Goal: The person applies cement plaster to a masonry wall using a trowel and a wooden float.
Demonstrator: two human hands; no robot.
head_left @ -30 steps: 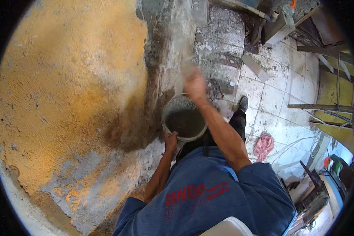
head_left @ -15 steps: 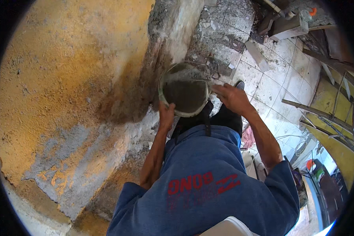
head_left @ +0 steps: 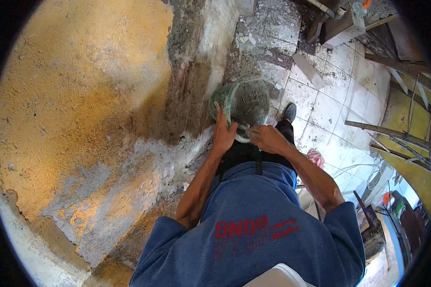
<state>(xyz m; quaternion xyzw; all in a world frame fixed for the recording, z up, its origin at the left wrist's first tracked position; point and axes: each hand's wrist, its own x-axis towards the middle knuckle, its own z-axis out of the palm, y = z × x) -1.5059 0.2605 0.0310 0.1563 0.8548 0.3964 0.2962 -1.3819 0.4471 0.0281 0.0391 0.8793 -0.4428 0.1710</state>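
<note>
A green bucket [head_left: 219, 99] hangs tilted in front of my body, its greyish inside facing right and up. My left hand [head_left: 224, 134] grips the bucket at its near left side, thumb toward the rim and a finger stretched along the outer wall. Close by, my right hand [head_left: 270, 139] is closed at the near edge of the bucket. A small pale piece shows between the two hands, but what the right fingers hold is mostly hidden.
To the left rises a yellow wall [head_left: 91, 86] with peeling, grey patched plaster. Debris litters the tiled floor [head_left: 337, 103] at right. A loose block [head_left: 307, 71] lies on the tiles, and wooden strips [head_left: 388, 134] lean farther right. A pink cloth [head_left: 315, 158] lies near my legs.
The bucket has tipped from facing up to lying tilted, and shifted right. My right hand moved left and down to its near edge. My left hand slid right with the bucket.
</note>
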